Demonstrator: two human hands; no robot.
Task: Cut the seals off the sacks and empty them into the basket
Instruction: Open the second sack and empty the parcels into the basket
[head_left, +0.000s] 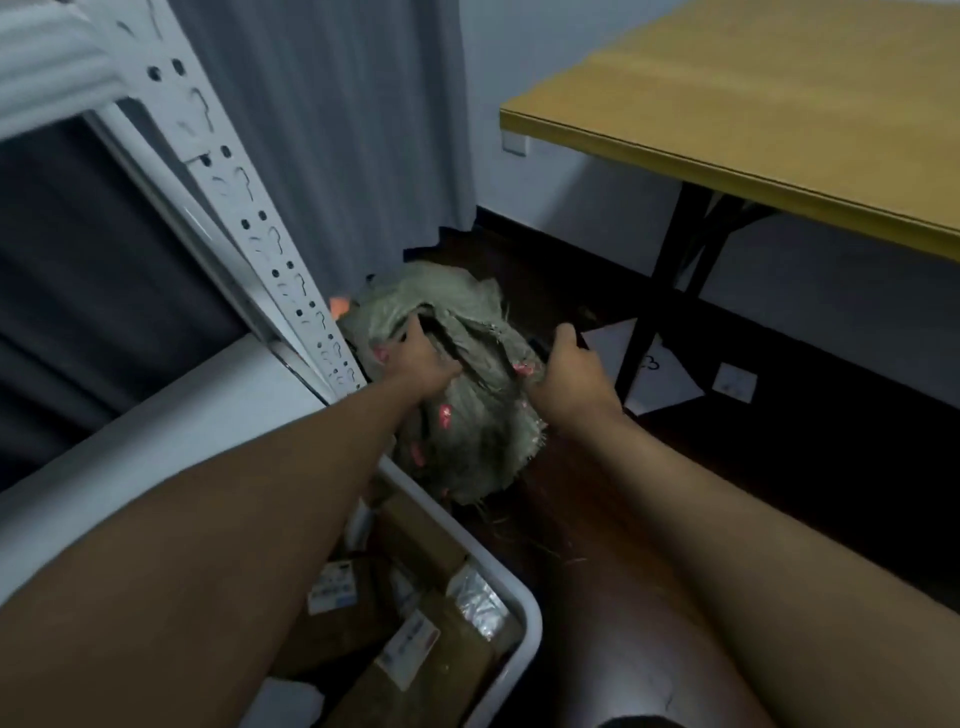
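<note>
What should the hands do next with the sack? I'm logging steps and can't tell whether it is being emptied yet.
Probably lift the sack and swing it over the basket. Both the left hand and the right hand grip its woven cloth, yet it sits on the floor beyond the basket's rim, while parcels already lie in the basket. Whether its seal is cut cannot be told.

Both forearms are bare from the fingers back to the frame's edge, with no sleeve showing. The left hand (415, 358) and right hand (574, 371) wear no gloves. No ring or watch shows.
</note>
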